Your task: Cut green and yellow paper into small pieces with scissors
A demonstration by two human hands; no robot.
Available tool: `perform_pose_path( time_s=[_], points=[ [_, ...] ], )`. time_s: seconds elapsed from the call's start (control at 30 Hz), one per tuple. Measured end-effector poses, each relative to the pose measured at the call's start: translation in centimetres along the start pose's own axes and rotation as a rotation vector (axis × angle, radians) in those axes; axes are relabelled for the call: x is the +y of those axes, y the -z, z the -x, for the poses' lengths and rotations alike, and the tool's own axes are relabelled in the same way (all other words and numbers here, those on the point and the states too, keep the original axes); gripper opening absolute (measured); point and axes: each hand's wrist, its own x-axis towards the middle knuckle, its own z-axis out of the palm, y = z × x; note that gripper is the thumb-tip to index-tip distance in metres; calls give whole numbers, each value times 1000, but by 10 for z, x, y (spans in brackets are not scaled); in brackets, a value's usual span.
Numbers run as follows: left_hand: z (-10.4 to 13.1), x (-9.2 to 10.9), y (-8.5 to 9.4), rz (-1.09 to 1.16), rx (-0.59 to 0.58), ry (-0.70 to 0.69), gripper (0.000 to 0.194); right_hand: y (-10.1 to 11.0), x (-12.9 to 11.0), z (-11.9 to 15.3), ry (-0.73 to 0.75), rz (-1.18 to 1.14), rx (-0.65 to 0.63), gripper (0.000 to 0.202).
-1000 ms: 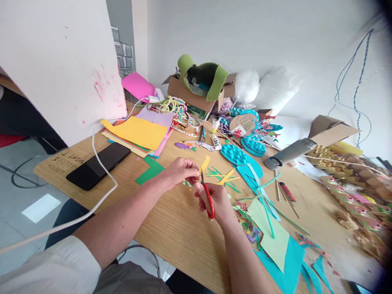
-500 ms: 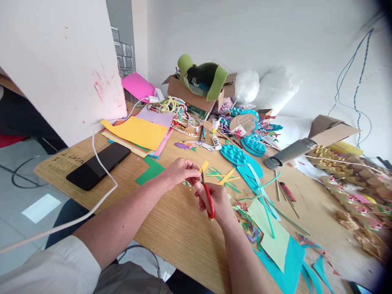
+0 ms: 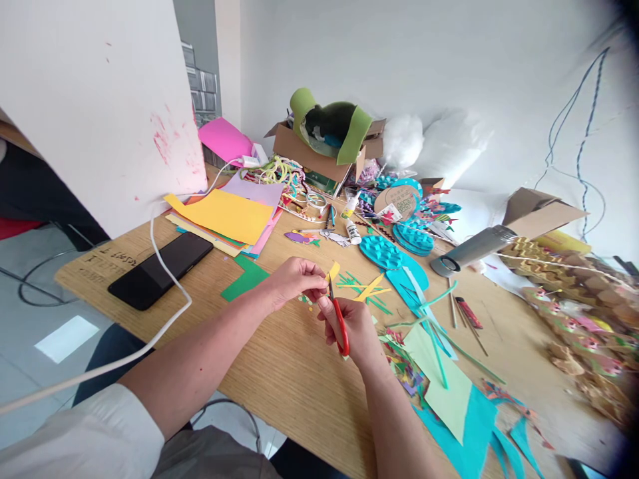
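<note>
My left hand [image 3: 303,278] pinches a small strip of yellow paper [image 3: 334,269] over the middle of the table. My right hand [image 3: 352,326] is closed around red-handled scissors [image 3: 342,332], whose blades point up and away from me. The blades meet the yellow strip beside my left fingertips; whether they are parted I cannot tell. Small round paper bits [image 3: 310,307] lie on the table just under my hands. Behind them is a scatter of thin green strips [image 3: 349,281] and crossed yellow strips [image 3: 370,287].
A phone [image 3: 160,269] and a white cable [image 3: 167,269] lie at left, near stacked coloured paper [image 3: 224,216]. Glue bottles [image 3: 352,231] stand behind. Blue paper [image 3: 456,436], light green paper [image 3: 444,392] and a metal cylinder [image 3: 474,249] are at right. A cardboard box [image 3: 309,156] sits at the back.
The free end of the yellow strip has shifted slightly at the scissors. Both hands stay almost in the same place.
</note>
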Motion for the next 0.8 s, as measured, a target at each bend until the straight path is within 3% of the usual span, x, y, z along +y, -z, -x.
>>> perform_pose_path(
  time_s=[0.8],
  points=[
    [0,1,0,21,35,9,7,1,-1,1,-18,45,4,53]
  ],
)
